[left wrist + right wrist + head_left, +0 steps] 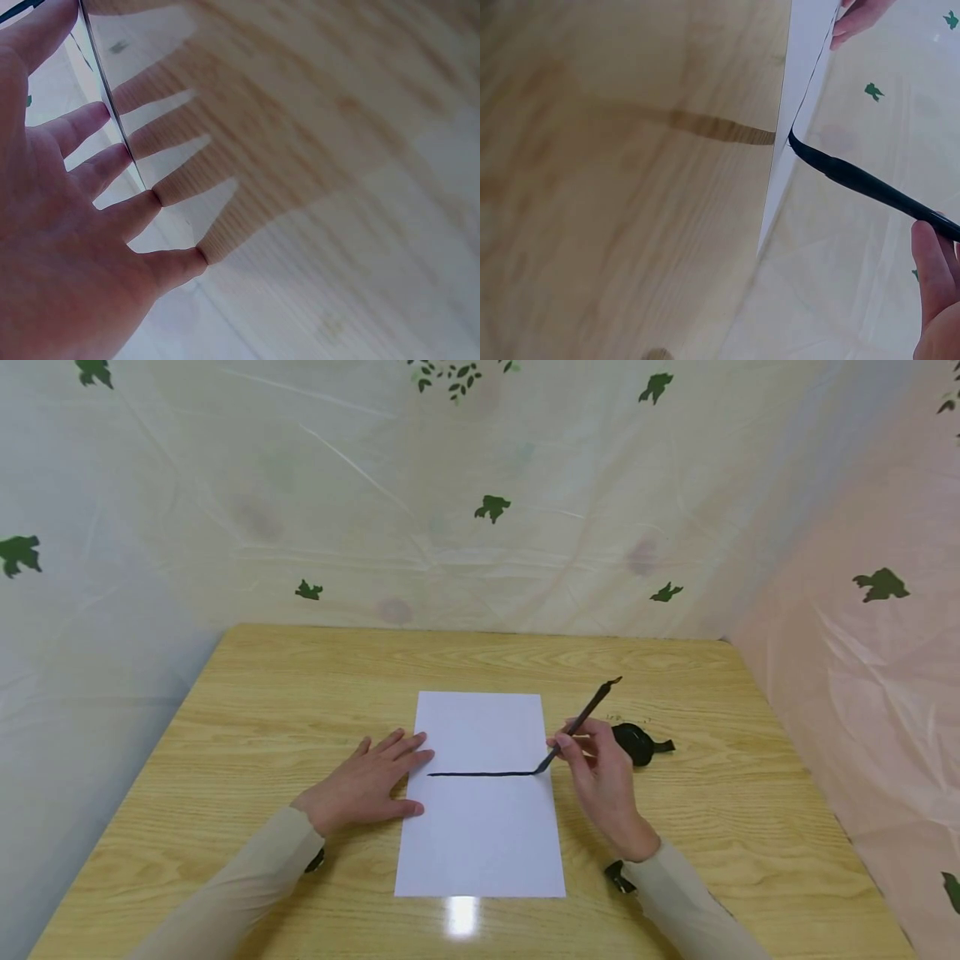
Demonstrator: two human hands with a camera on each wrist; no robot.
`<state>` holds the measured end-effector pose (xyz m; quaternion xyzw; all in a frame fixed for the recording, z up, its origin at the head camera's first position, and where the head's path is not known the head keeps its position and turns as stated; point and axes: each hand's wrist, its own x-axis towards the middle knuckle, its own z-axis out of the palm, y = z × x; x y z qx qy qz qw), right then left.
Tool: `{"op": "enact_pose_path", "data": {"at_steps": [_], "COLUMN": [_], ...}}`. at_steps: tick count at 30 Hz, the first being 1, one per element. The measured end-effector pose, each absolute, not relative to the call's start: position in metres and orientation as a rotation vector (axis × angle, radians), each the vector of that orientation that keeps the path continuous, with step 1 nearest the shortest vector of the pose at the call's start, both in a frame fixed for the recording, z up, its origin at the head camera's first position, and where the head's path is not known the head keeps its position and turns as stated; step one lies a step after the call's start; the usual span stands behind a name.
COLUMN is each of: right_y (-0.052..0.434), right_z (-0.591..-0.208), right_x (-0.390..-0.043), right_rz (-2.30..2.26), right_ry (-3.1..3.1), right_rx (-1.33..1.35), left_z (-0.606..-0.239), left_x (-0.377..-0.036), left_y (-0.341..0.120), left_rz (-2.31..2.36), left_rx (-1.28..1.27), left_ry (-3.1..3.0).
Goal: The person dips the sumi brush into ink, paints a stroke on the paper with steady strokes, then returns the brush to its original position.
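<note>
A white sheet of paper (480,835) lies on the table, with one black line (480,774) running across its middle. My right hand (606,777) pinches a dark brush (588,708) between thumb and fingers, its handle leaning up and to the right. In the right wrist view the bent bristle tip of the brush (832,166) meets the paper (780,176) at the line's right end. My left hand (367,782) rests with spread, straight fingers on the sheet's left edge. The left wrist view shows those fingertips (154,196) touching down along the paper's edge.
To the right of the sheet, partly behind my right hand, sits a small round black dish (634,745) with a short handle. Small dark specks mark the wooden table (247,727) behind it. A pale curtain (375,510) with green leaf shapes hangs around the table's back and sides.
</note>
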<state>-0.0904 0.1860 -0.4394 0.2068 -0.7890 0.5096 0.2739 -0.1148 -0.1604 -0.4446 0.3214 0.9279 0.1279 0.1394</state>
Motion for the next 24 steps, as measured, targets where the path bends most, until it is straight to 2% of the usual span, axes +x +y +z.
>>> {"op": "enact_pose_path", "data": {"at_steps": [10, 24], "right_y": [0.189, 0.200], "right_z": [-0.439, -0.424], "right_x": [-0.089, -0.087], "right_rz": [1.412, 1.606], "right_ry": [-2.075, -1.772], "right_rx": [0.555, 0.702], "left_z": [-0.445, -0.445], "left_x": [-0.115, -0.115], "left_y": [-0.160, -0.160], "left_rz": [0.370, 0.371], "left_rx": [0.935, 0.941], "left_ry": [2.683, 2.692]}}
